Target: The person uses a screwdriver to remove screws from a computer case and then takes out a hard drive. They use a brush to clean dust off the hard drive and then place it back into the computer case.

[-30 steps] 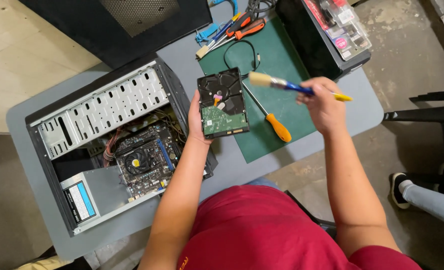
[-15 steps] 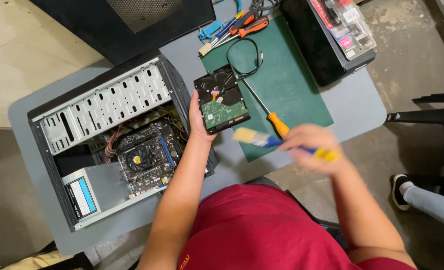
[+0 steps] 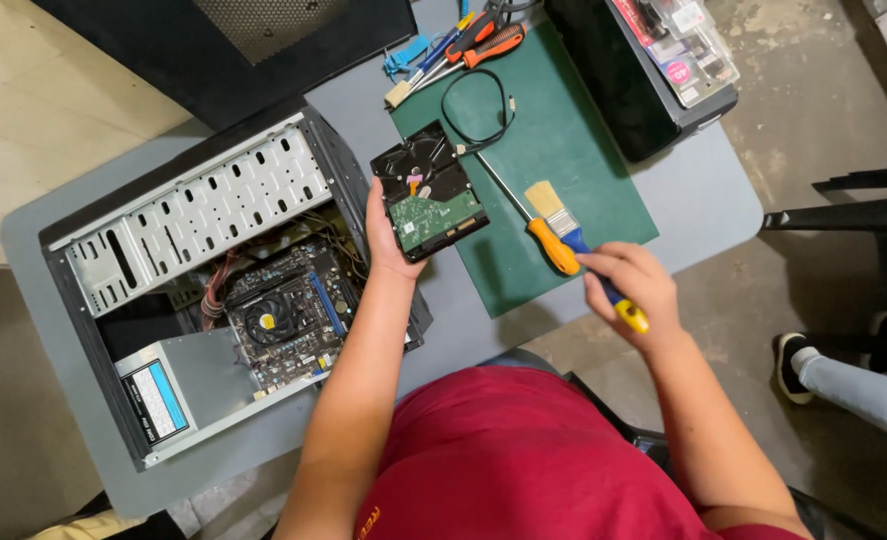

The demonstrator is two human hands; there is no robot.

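Observation:
My left hand point(image 3: 389, 240) grips a black hard drive point(image 3: 430, 192) by its left edge, green circuit board facing up, at the left edge of the green mat point(image 3: 554, 150). My right hand point(image 3: 632, 287) holds a paintbrush point(image 3: 576, 240) with a blue and yellow handle; its pale bristles rest low over the mat's front part. An orange-handled screwdriver point(image 3: 536, 226) lies on the mat just left of the brush. The open computer case point(image 3: 224, 280) lies on its side to the left, motherboard and power supply exposed.
A black cable loop point(image 3: 476, 112) lies on the mat behind the drive. Pliers and small tools point(image 3: 464, 45) sit at the mat's far corner. A black case point(image 3: 644, 70) with packaged items stands at the right. Another person's leg and shoe point(image 3: 844, 380) are on the floor at right.
My right hand has brought the paintbrush down and toward me, from above the drive to the mat's front edge. The left hand still holds the hard drive in place.

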